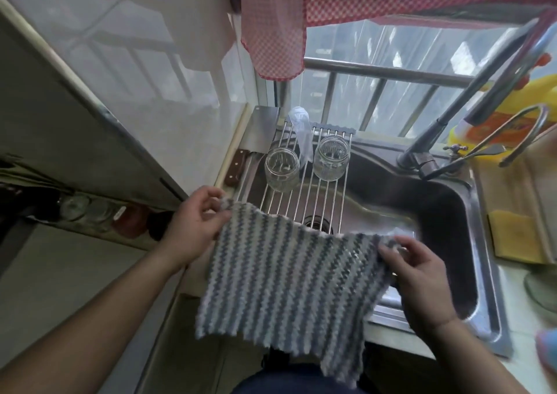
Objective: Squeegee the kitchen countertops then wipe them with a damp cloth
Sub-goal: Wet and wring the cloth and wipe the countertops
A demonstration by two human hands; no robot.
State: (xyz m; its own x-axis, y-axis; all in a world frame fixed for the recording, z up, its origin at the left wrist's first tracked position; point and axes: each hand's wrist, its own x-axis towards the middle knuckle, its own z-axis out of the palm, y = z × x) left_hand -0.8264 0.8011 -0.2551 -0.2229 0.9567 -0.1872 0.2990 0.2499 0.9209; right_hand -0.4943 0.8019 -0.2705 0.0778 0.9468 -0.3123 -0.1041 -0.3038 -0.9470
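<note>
A grey, blue and white striped cloth (283, 285) hangs spread out in front of the steel sink (470, 230). My left hand (196, 227) pinches its upper left corner. My right hand (422, 276) pinches its upper right corner. The cloth's lower edge droops over the sink's front rim toward my body. No squeegee is visible.
A wire rack (304, 188) lies across the sink's left side with two glass jars (281, 169) on it. A cleaver (256, 134) leans at the left wall. The faucet (464, 113) rises at the right, with a yellow bottle (512, 113) and a cutting board (512, 206) beyond. Red checked cloths (274, 31) hang above.
</note>
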